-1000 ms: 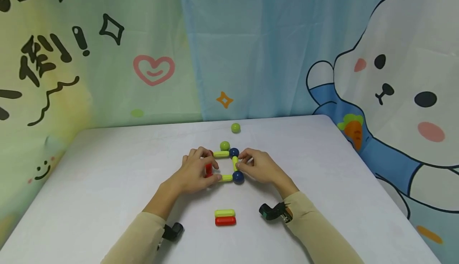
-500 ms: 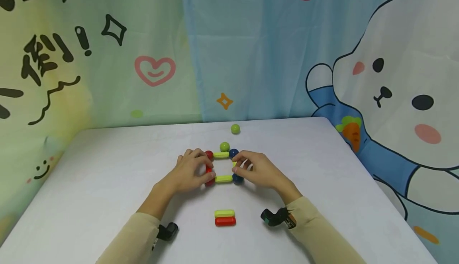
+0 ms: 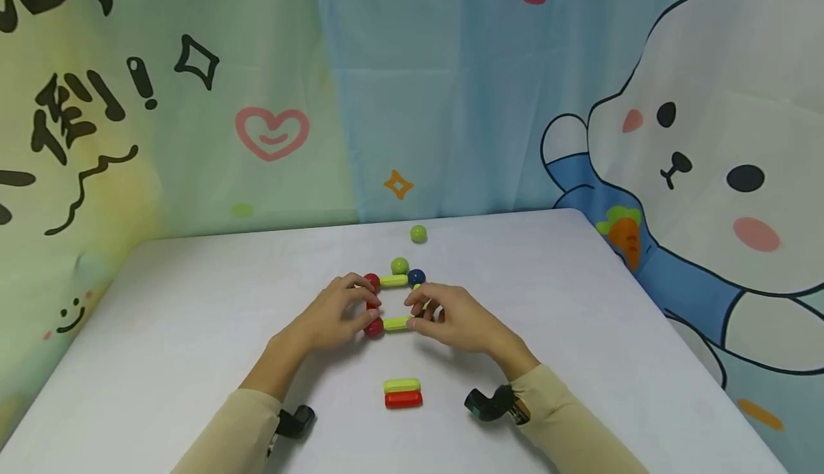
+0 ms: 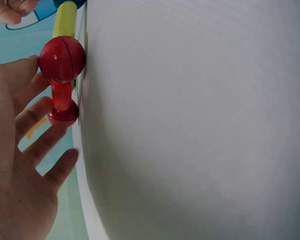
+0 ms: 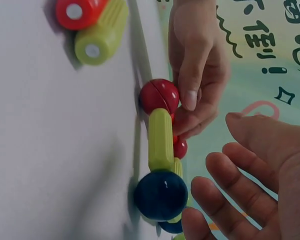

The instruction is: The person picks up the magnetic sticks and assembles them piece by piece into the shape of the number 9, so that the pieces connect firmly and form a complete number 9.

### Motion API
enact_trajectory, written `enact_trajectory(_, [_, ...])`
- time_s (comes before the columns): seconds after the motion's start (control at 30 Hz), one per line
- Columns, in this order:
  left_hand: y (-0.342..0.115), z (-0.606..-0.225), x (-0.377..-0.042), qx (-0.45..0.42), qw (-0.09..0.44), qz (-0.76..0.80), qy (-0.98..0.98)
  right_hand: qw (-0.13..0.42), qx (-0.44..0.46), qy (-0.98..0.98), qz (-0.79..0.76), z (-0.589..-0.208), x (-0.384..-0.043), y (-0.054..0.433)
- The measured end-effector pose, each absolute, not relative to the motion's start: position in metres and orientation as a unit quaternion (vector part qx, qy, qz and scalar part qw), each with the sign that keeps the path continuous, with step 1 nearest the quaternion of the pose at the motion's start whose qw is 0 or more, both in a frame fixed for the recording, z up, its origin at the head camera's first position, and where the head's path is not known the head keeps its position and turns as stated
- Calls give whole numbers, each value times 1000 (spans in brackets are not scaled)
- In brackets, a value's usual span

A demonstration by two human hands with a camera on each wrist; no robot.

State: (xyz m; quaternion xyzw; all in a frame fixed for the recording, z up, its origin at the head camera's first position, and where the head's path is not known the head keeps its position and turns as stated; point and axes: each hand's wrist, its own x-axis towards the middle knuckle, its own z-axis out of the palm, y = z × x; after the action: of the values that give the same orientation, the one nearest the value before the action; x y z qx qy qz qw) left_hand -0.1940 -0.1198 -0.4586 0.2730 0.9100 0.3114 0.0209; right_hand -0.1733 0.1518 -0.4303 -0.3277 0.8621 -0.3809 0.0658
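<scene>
A four-sided frame of toy building sticks and balls lies flat on the table. Its left side is a red stick point(image 4: 61, 95) between a near red ball point(image 3: 373, 327) and a far red ball point(image 4: 63, 114). My left hand point(image 3: 325, 317) is beside that side, thumb tip at the near red ball and fingers loosely spread along the stick. Yellow-green sticks point(image 3: 395, 324) make the other sides, with a far blue ball point(image 3: 416, 277) and a near blue ball point(image 5: 161, 195) at right. My right hand point(image 5: 255, 185) hovers by the near blue ball, fingers relaxed and apart, partly hiding it from the head view.
One lime-green ball point(image 3: 400, 266) sits just behind the frame's far stick, another lime ball point(image 3: 418, 234) farther back. Nearer me, a loose yellow-green stick point(image 3: 402, 385) and a loose red stick point(image 3: 403, 400) lie side by side. A printed curtain point(image 3: 412, 88) hangs behind the white table point(image 3: 225, 359).
My left hand has drawn slightly left, uncovering the red balls. The right fingers have let go of the right side and shifted a little left and nearer. The head view has shifted slightly.
</scene>
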Motion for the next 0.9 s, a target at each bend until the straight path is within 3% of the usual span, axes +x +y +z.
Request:
enact_trajectory(0.6, [-132,-466,-196,287,44,403,868,109,-361,846,-377,-432,-161,146])
enact_trajectory(0.9, [-139,-471,-196,263,88,449,850,141,-358,846,-370,-437,-157,140])
